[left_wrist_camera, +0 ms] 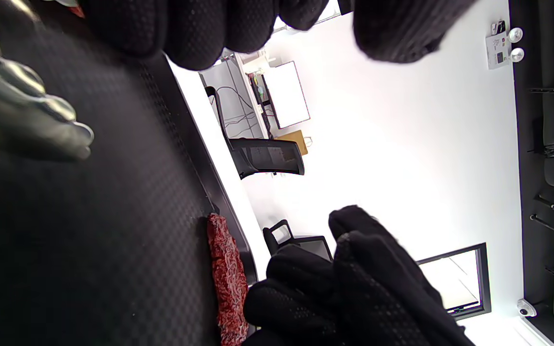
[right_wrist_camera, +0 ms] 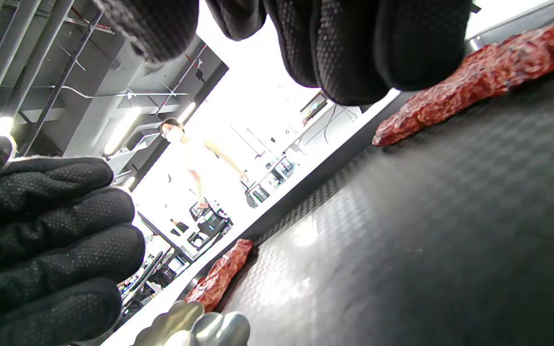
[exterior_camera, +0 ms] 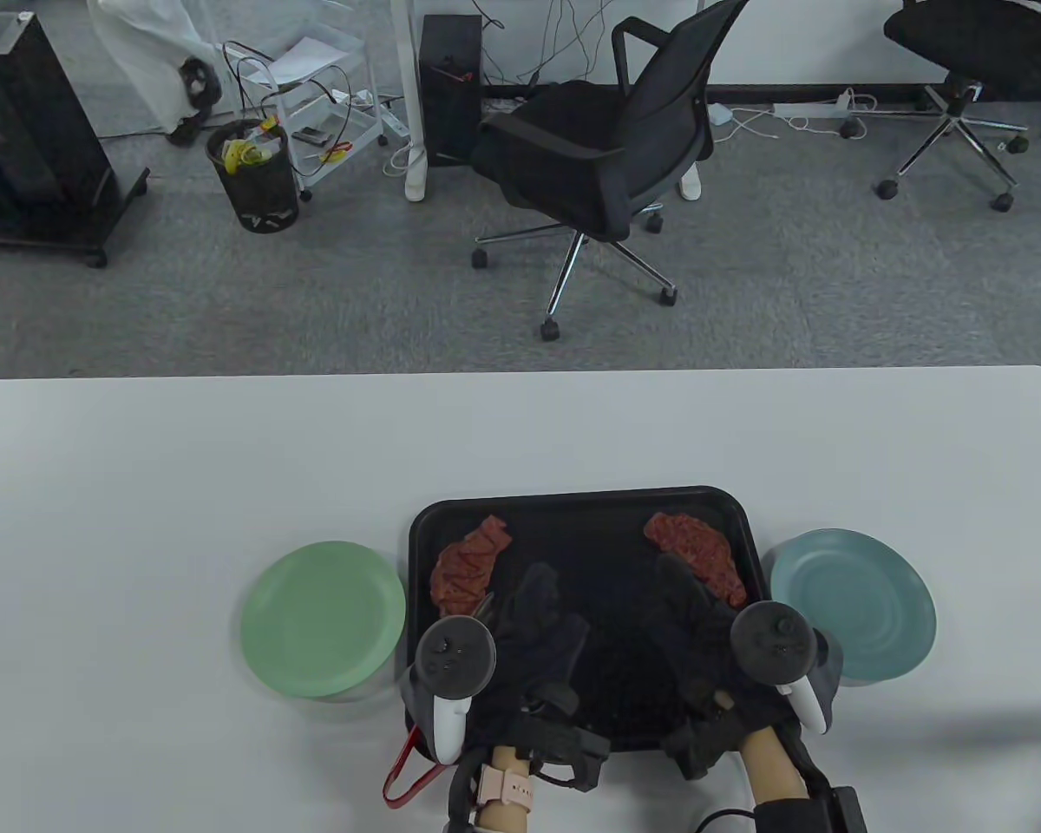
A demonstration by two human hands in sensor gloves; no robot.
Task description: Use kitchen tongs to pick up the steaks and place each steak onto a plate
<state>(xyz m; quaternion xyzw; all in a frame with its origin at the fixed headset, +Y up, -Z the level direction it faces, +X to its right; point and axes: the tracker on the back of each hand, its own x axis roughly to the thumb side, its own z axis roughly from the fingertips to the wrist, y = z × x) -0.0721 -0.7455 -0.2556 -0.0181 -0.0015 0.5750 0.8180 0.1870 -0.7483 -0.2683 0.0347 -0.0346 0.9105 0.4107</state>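
Note:
A black tray (exterior_camera: 572, 503) holds two raw red steaks, the left steak (exterior_camera: 464, 568) (right_wrist_camera: 219, 274) and the right steak (exterior_camera: 698, 551) (right_wrist_camera: 474, 77) (left_wrist_camera: 226, 283). Metal tongs (exterior_camera: 486, 605) with a red handle loop lie along the tray's left side, mostly hidden under my left tracker; their scalloped tips (left_wrist_camera: 27, 120) (right_wrist_camera: 195, 329) show. My left hand (exterior_camera: 542, 599) hovers over the tray beside the tongs with relaxed fingers (left_wrist_camera: 200, 29) and grips nothing I can see. My right hand (exterior_camera: 685, 581) hangs over the tray just below the right steak, fingers (right_wrist_camera: 344, 43) loose and empty.
A green plate (exterior_camera: 323, 618) sits left of the tray and a teal plate (exterior_camera: 852, 603) right of it, both bare. The white table (exterior_camera: 225, 451) stretches far and left. Beyond its far edge stand office chairs (exterior_camera: 599, 147) and a bin. A person stands far off in the right wrist view.

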